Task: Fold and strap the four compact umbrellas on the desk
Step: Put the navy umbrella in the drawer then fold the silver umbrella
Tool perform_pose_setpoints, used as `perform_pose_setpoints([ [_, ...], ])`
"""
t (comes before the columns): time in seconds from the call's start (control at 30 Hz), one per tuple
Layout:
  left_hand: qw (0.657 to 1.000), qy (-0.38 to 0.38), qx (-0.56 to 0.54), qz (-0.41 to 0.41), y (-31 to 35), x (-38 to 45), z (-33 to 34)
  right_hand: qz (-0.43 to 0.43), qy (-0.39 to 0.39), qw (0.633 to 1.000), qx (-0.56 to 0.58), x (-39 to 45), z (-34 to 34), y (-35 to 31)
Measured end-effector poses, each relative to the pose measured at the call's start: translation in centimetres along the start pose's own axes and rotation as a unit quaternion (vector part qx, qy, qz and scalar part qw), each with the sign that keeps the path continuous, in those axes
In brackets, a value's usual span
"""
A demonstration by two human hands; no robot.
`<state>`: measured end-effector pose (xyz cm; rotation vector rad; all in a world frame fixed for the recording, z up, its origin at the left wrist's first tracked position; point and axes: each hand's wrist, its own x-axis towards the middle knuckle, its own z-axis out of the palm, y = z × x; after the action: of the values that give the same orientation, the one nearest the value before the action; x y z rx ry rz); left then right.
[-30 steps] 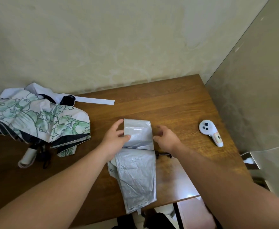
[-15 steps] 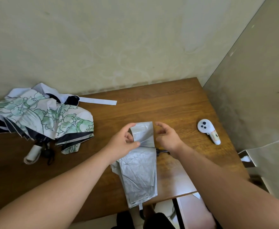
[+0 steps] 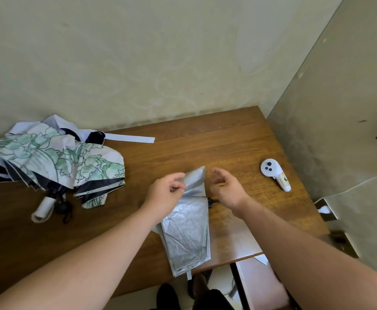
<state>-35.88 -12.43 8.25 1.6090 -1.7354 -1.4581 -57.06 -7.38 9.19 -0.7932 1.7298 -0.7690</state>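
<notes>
Two bare hands work over a silver-grey fabric compact umbrella (image 3: 186,233) that lies flat near the front edge of the brown wooden tabletop (image 3: 205,142), its lower end hanging just past that edge. The left hand (image 3: 164,196) pinches the umbrella's far flap between thumb and curled fingers (image 3: 175,180), lifting that flap so it stands tilted above the rest of the cloth. The right hand (image 3: 226,186) hovers just beside the flap, fingers loosely spread and slightly bent, holding nothing; whether a fingertip touches the fabric cannot be told. A small black part (image 3: 212,201) of the umbrella pokes out from the cloth's right side, under the right wrist.

At the tabletop's left, well apart from the hands, lies a white umbrella with green flower print and dark lining (image 3: 55,162), loosely crumpled, its white handle (image 3: 43,209) pointing toward the front and its white strap (image 3: 130,138) stretched flat toward the right. A white handheld controller with dark buttons (image 3: 275,174) rests near the right edge.
</notes>
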Motion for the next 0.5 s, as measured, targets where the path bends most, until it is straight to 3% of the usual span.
perform_pose_setpoints([
  [0.13, 0.999, 0.009, -0.031, -0.020, -0.3, -0.4, -0.6, 0.004, -0.006, 1.000, -0.004, 0.2, 0.3, 0.0],
  [0.3, 0.998, -0.055, -0.019, -0.032, -0.5, -0.5, 0.0, 0.012, -0.044, 0.999, -0.011, 1.5, 1.1, -0.1],
  [0.5, 0.998, 0.044, -0.045, -0.026, -0.2, -1.1, 0.1, 0.015, -0.058, 0.998, 0.032, 4.4, 2.1, -0.1],
])
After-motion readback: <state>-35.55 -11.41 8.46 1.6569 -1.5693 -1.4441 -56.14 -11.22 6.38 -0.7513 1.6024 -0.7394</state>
